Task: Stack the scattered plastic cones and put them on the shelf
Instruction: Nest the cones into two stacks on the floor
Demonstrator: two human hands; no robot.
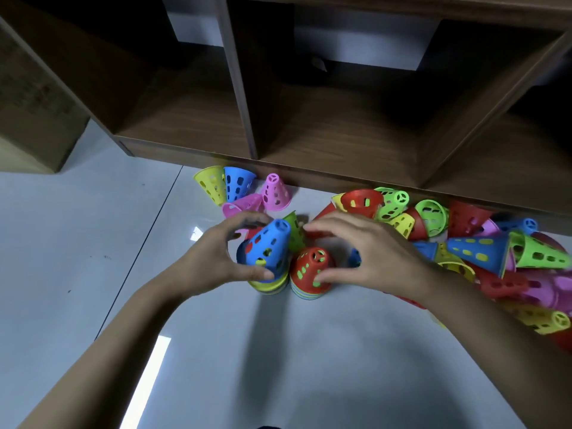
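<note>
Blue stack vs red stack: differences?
The blue stack has a tilted, unseated top cone; the red stack has its top nested upright. The left hand grips the blue stack; the right hand only touches the red stack, by the thumb. Both hold mixed-colour cones on the floor.

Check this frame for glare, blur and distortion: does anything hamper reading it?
Head view: two glare patches on the floor; wide-angle lens bends the shelf edges, and its compartments are dim; cones at the right edge are smeared; the left hand gripping the blue cone and the right hand are sharp, with soft shadows beneath.
</note>
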